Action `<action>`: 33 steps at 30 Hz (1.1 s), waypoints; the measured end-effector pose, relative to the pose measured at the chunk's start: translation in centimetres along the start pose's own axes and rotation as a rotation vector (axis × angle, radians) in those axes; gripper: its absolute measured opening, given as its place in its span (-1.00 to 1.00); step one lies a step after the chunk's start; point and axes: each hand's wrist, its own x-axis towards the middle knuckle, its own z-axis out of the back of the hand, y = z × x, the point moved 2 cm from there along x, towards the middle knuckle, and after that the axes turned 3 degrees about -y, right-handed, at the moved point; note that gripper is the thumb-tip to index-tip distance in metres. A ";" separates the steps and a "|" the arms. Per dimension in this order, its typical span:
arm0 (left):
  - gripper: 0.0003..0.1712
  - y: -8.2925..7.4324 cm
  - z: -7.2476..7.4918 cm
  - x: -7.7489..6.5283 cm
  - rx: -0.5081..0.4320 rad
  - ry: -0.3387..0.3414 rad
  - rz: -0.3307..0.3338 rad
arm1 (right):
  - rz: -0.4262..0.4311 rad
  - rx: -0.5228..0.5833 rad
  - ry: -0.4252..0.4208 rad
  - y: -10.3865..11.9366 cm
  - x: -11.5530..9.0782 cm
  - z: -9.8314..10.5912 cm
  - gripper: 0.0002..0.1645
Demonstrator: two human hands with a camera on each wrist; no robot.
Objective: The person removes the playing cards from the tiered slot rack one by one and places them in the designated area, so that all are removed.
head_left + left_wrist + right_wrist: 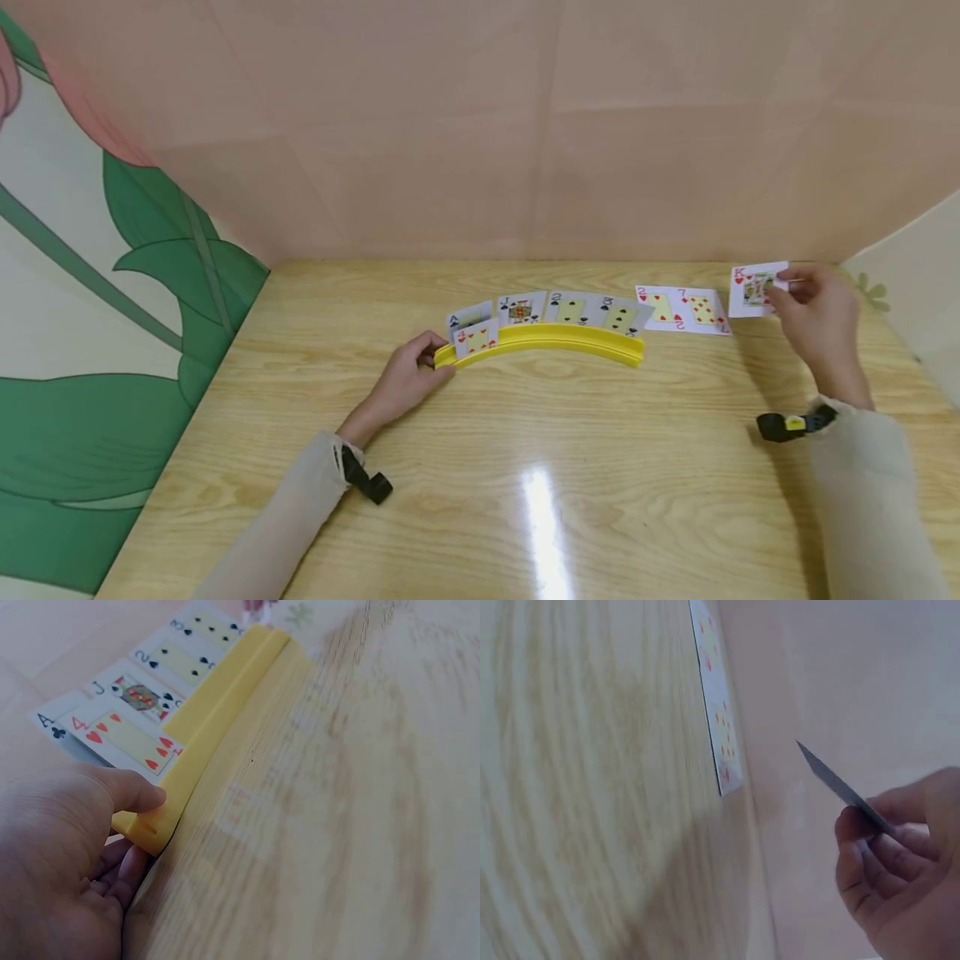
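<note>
The left hand [408, 375] grips the left end of the curved yellow card holder [570, 337] on the table [450, 500]. Five cards stand in it: the ace [471, 314], the four of hearts [477, 340] in front of it, the jack [521, 309], the black two [570, 308] and the black three [619, 315]. The right hand [821, 321] pinches the king of hearts [750, 296], well apart from the holder. The red two [658, 308] and red seven [703, 310] lie on the table. More than half looks done; three cards seem left.
</note>
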 end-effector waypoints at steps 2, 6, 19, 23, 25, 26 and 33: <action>-0.72 0.0 0.0 0.0 0.000 -0.002 -0.001 | -0.009 -0.038 0.051 -0.5 0.0 -0.1 -0.59; -0.72 0.1 0.0 0.0 -0.002 -0.004 -0.006 | -0.013 -0.100 0.183 -1.3 0.1 -0.4 -0.45; -0.71 -0.3 0.1 -0.1 -0.013 -0.001 -0.005 | 0.021 -0.235 0.394 -3.0 0.0 -0.9 -0.40; -0.72 -0.4 0.1 -0.1 -0.010 -0.007 0.005 | 0.095 -0.295 0.418 -3.0 0.1 -1.3 -0.40; -0.71 -0.4 0.1 -0.1 -0.009 -0.010 0.008 | 0.145 -0.315 0.401 -3.0 0.2 -1.5 -0.42; -0.71 -0.4 0.1 -0.1 -0.008 -0.012 0.008 | 0.166 -0.319 0.392 -3.0 0.3 -1.6 -0.43; -0.72 -0.3 0.0 -0.1 -0.007 -0.008 0.015 | 0.161 -0.346 0.410 -3.3 0.1 -1.7 -0.42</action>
